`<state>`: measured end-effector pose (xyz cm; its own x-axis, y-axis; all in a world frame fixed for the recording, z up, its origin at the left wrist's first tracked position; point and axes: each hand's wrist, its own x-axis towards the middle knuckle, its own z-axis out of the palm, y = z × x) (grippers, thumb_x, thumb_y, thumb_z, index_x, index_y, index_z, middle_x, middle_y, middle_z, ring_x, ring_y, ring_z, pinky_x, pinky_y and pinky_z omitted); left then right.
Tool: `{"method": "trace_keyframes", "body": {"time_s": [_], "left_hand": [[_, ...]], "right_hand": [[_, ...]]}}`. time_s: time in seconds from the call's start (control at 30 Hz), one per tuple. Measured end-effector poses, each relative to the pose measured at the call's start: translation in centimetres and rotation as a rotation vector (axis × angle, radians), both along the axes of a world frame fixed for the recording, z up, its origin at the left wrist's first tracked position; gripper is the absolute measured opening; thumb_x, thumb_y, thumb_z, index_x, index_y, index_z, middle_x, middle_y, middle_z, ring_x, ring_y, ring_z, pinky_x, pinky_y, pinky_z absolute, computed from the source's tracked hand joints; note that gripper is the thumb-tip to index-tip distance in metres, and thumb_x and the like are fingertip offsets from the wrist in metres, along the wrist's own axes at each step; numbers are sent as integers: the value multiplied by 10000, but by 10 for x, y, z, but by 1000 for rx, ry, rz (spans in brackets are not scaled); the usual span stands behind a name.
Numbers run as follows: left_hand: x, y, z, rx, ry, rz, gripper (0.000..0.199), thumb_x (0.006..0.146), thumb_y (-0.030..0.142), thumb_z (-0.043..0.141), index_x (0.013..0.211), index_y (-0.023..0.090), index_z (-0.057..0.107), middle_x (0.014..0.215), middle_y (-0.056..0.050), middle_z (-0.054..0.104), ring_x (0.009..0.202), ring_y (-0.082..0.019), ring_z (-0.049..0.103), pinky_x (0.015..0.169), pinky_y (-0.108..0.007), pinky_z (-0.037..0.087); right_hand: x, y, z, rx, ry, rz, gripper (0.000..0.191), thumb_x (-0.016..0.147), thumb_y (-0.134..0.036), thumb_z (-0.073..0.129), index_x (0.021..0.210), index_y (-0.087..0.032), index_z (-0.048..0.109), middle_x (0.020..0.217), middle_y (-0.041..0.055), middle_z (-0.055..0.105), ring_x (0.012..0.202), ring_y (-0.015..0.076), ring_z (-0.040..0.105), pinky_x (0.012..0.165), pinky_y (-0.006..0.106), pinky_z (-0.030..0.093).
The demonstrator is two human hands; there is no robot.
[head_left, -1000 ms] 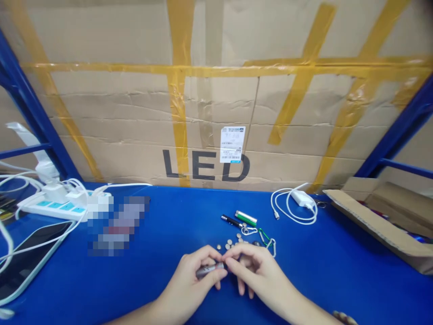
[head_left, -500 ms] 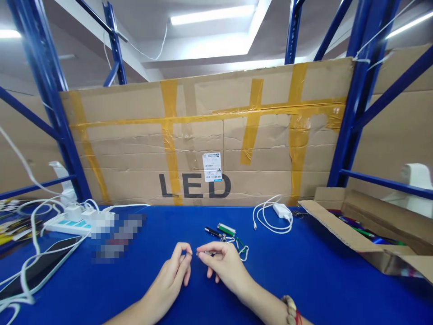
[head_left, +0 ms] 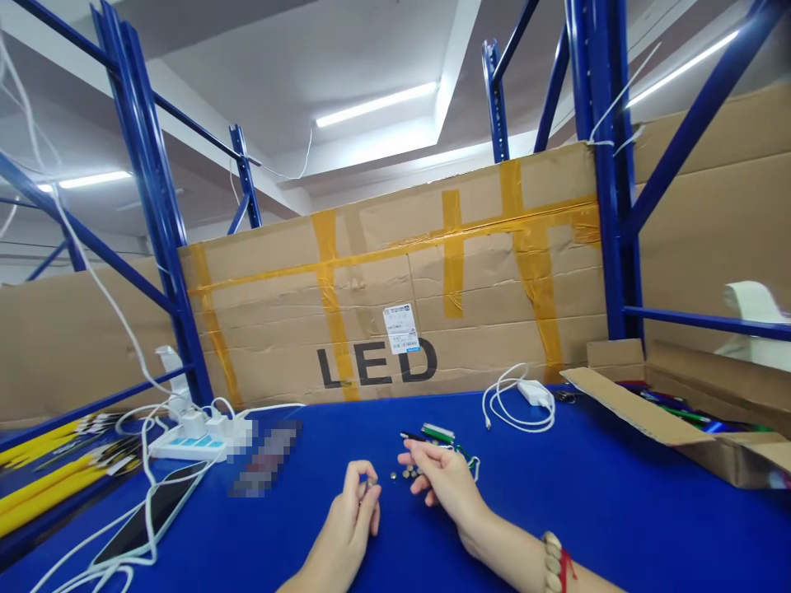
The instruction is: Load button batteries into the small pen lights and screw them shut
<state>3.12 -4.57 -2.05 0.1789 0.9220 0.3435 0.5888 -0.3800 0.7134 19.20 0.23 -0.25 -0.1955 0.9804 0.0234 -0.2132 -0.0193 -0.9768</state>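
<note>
My left hand (head_left: 346, 519) is pinched around small round metal button cells (head_left: 372, 481) at its fingertips. Beside it, one loose button cell (head_left: 394, 476) lies on the blue table, with several more close to my right fingers. My right hand (head_left: 448, 486) hovers just over these with thumb and index finger together; whether something small is between them is hidden. Behind that hand lie a green-and-silver cylinder (head_left: 438, 432) and a slim black pen-like piece (head_left: 413, 436). A pale carabiner clip (head_left: 475, 466) is partly covered by the hand.
At the left are a phone (head_left: 152, 511), a white power strip (head_left: 185, 445) and tangled white cables. A white charger with a coiled cable (head_left: 532, 394) sits at the back right. Farther right stands an open cardboard box (head_left: 643, 416) holding colourful items. A cardboard wall closes off the back.
The camera view has tilted up and turned. My hands have moved apart, and loose button cells now show on the table between them. The left fingertips now visibly hold button cells.
</note>
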Motion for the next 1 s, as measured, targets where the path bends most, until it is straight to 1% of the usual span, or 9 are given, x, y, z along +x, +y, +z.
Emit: {"method": "trace_keyframes", "body": {"time_s": [0.07,0.2,0.4,0.47,0.6,0.67,0.77,0.93,1.0], "left_hand": [[-2,-2,0,9,8,-79,341,924,495,202,930,179,330,532,48,442,486,-119,384,535,-221,303],[-5,11,5,9,30,-231,336,939,439,196,874,172,389,499,46,431,474,-115,401,538,-211,321],[-9,36,11,18,30,-270,267,933,366,288,844,174,451,502,53,404,483,-112,408,526,-196,306],[-10,36,11,15,9,-275,245,927,354,307,839,181,455,520,50,418,495,-113,414,532,-195,304],[-10,32,9,36,133,-326,198,901,317,353,815,198,486,564,36,466,510,-120,431,531,-206,280],[-10,32,8,52,178,-325,183,893,320,373,819,203,492,602,21,507,546,-136,469,558,-215,289],[-11,34,8,-24,177,-286,230,908,363,339,820,207,483,564,19,498,532,-150,479,551,-219,294],[-12,39,8,-115,6,-173,286,917,409,284,807,197,442,492,41,451,491,-132,437,539,-212,305],[-13,42,7,-145,-91,-129,335,909,470,267,808,192,422,482,48,441,466,-117,395,509,-207,293]], "right_hand": [[-1,3,-2,-26,-12,0,300,741,-321,650,937,-95,664,863,118,671,422,47,510,327,120,335],[0,10,-4,-38,-28,-47,241,745,-275,661,936,-129,670,847,81,673,478,41,518,355,101,333],[6,18,-1,-68,-126,-89,226,848,-247,542,1016,-132,641,916,80,657,586,30,542,425,80,349],[6,21,-2,-54,-165,-62,261,820,-275,571,1033,-138,637,921,78,649,617,48,550,428,93,355],[4,29,-5,25,-228,-36,347,694,-338,670,972,-130,652,809,48,614,601,76,514,396,126,353],[3,32,-8,66,-248,-32,382,664,-385,673,943,-125,648,762,35,585,599,84,504,392,138,365],[3,33,-11,108,-283,-14,438,634,-440,662,921,-111,632,755,44,573,638,119,542,398,166,407],[11,33,-13,204,-357,-18,439,659,-455,621,945,-122,633,804,60,606,550,114,540,333,170,337],[14,32,-11,277,-436,-53,384,710,-425,590,948,-130,646,798,58,623,518,100,520,372,183,352]]}}
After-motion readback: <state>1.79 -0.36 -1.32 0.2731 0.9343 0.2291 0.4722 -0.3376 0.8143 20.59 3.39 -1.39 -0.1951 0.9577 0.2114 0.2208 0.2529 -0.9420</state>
